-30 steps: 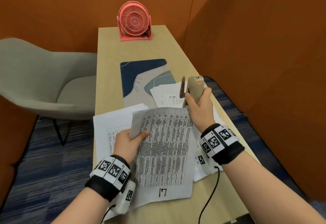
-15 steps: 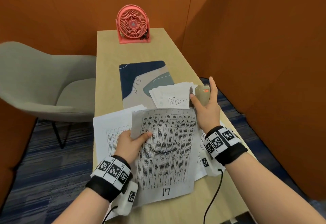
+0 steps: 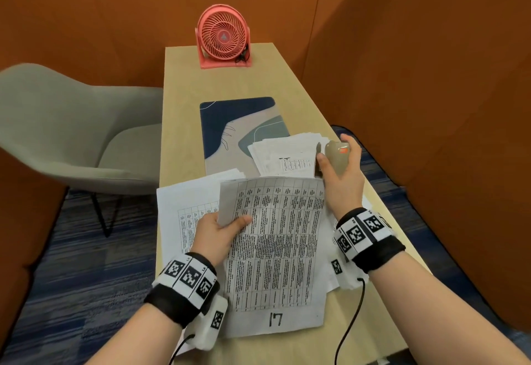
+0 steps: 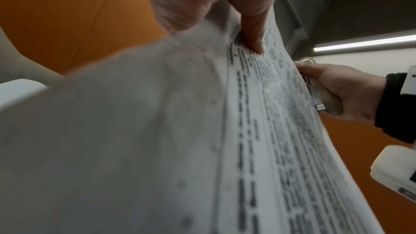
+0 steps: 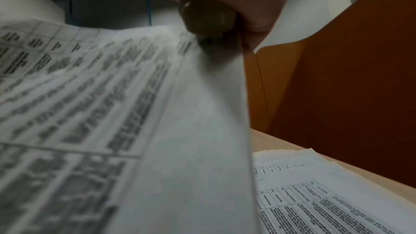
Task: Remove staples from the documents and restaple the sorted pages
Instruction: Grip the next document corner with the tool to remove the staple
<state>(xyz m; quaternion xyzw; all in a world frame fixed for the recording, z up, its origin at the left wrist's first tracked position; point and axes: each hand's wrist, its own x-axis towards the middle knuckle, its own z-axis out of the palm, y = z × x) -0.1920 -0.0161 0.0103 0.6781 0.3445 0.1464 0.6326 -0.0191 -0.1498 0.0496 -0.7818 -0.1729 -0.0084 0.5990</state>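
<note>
Restapling looks underway, judging by the layout. Left hand [image 3: 218,231] pinches the left edge of the sheaf marked 17 [image 3: 275,249], thumb on top. At its 1 o'clock corner, right hand [image 3: 340,175] curls around the stapler [image 3: 334,156]. Loose pages [image 3: 284,155] at 12 o'clock remain.

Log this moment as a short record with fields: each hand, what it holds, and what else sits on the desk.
left hand: grips the left edge of the page set marked 17, thumb on top
right hand: holds the stapler at the set's top right corner
stapler: beige, orange mark on top
loose pages: piled beyond the set, partly on the desk mat
pink fan: upright at the far end of the desk
</note>
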